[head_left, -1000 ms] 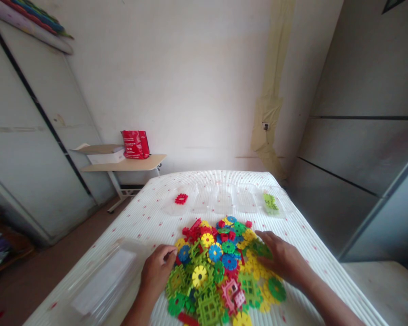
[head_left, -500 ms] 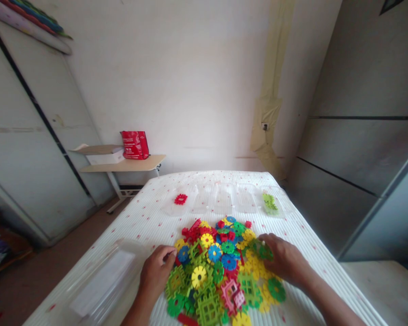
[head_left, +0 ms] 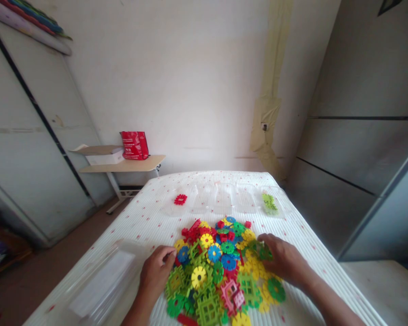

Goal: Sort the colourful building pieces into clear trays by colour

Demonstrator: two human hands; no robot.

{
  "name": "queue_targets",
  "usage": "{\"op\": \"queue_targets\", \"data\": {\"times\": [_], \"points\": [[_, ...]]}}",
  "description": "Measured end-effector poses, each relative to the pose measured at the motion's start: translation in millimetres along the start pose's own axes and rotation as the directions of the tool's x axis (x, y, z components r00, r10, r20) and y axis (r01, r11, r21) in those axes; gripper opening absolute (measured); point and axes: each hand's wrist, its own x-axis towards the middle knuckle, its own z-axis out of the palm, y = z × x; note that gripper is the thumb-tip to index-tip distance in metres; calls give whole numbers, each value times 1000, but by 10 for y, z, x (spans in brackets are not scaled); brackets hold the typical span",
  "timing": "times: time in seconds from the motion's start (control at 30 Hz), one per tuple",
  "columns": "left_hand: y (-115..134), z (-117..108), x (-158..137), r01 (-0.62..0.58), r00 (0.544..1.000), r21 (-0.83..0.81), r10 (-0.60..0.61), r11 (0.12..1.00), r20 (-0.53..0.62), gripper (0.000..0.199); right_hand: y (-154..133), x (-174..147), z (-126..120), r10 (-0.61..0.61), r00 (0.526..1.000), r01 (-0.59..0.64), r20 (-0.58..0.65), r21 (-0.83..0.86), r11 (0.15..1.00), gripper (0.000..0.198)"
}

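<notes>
A heap of plastic interlocking toy pieces (head_left: 215,253) spreads over the near part of the table, with notched discs and square lattices in red, yellow, blue and green. At its left edge, my left hand (head_left: 156,268) is closed with thumb and forefinger together; whatever lies between them is hidden. My right hand (head_left: 285,261) rests at the right edge, its fingers curled round a green plastic piece (head_left: 264,251). Behind the heap lies a clear compartment tray (head_left: 221,199). A red square piece (head_left: 180,199) sits in its left end and lime-green pieces (head_left: 269,202) in its right end.
A clear plastic container (head_left: 104,280) with a white sheet inside lies left of my left hand. The table has a white ribbed cover (head_left: 146,201). Behind to the left, a small side table (head_left: 139,164) holds a red bag (head_left: 135,146) and a white box (head_left: 105,156).
My right hand has shifted very slightly at the right edge of the heap. The left hand, the heap and the tray look the same.
</notes>
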Motion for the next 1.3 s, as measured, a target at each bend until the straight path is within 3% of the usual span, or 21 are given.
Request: {"op": "queue_targets", "data": {"times": [0.1, 0.27, 0.33, 0.5, 0.6, 0.8, 0.97, 1.3], "points": [[5, -1, 4, 0, 1000, 0, 0, 1000, 5, 27, -67, -41, -95, -26, 1000, 26, -4, 83, 996, 43], [-5, 8, 4, -2, 1000, -2, 2, 1000, 7, 28, -181, -99, -146, -196, 978, 169, 74, 279, 945, 37], [-11, 9, -3, -4, 1000, -5, 4, 1000, 7, 28, -171, -88, -100, -153, 988, 148, 5, 221, 964, 41], [-11, 20, -5, -3, 1000, 4, 3, 1000, 16, 28, -94, 7, 35, 83, 978, -105, -192, -104, 989, 40], [0, 28, 6, -3, 1000, 14, 3, 1000, 25, 27, -135, 82, 107, 107, 965, -161, -238, -223, 961, 36], [11, 15, 7, 6, 1000, 26, -6, 1000, 16, 26, -297, 180, 230, 119, 967, -181, -224, -284, 942, 42], [3, 17, 7, 1, 1000, 20, -2, 1000, 16, 26, -261, 95, 159, 127, 958, -203, -258, -294, 934, 45], [13, 7, 9, -4, 1000, 9, 4, 1000, 14, 26, -269, 0, 123, 130, 983, -158, -128, -235, 959, 33]]}}
